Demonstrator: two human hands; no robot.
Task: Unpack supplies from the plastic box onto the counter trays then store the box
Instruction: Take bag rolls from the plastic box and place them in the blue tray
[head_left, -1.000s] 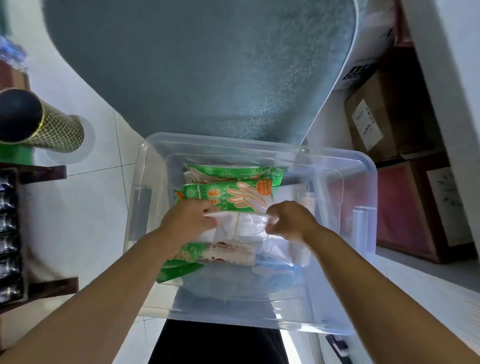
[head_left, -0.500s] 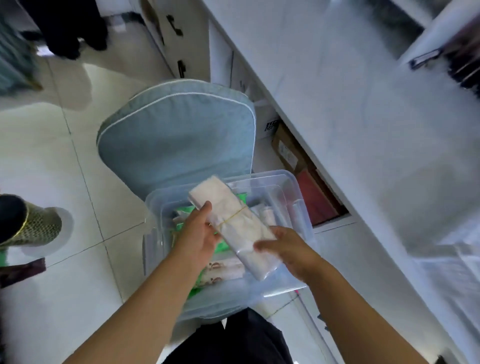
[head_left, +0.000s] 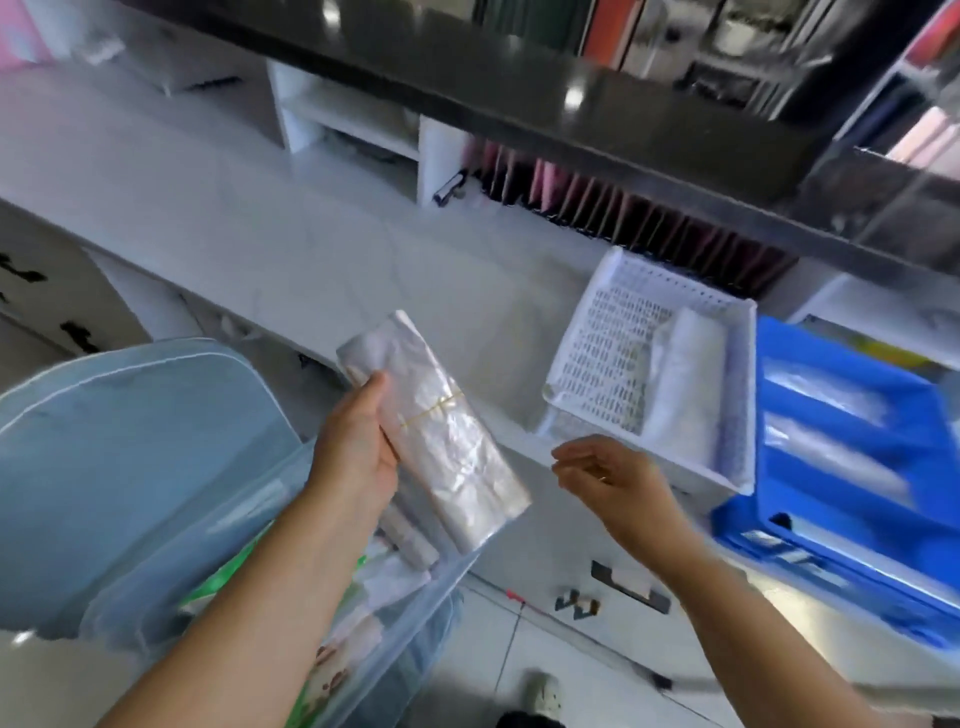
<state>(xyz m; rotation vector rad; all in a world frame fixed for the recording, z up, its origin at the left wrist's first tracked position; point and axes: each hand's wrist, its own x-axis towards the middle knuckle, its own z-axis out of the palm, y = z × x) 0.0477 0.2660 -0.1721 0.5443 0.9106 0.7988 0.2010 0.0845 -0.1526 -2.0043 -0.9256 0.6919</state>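
Note:
My left hand (head_left: 358, 447) grips a bundle of clear plastic bags (head_left: 441, 447) tied with a yellow rubber band, held up over the near edge of the white counter (head_left: 218, 218). My right hand (head_left: 608, 473) hovers just right of the bundle, fingers apart and holding nothing. The clear plastic box (head_left: 218, 530) sits below my left arm on a blue chair cushion (head_left: 114, 457), with green packets (head_left: 218, 587) and other wrapped supplies inside. On the counter stand a white perforated tray (head_left: 587, 364) with a plastic roll in it and a blue tray (head_left: 841, 525) with clear packs.
A dark shelf (head_left: 571, 104) overhangs the back of the counter, with pink file folders (head_left: 597, 202) beneath it. White cubbies (head_left: 353, 119) stand at the back. Drawer handles (head_left: 628, 587) show under the counter front. A shoe (head_left: 540, 696) is on the tiled floor.
The bundle was lifted out of the box with both hands and carried up toward the counter. My right hand has let go of it. My view swung from the box up to the counter trays.

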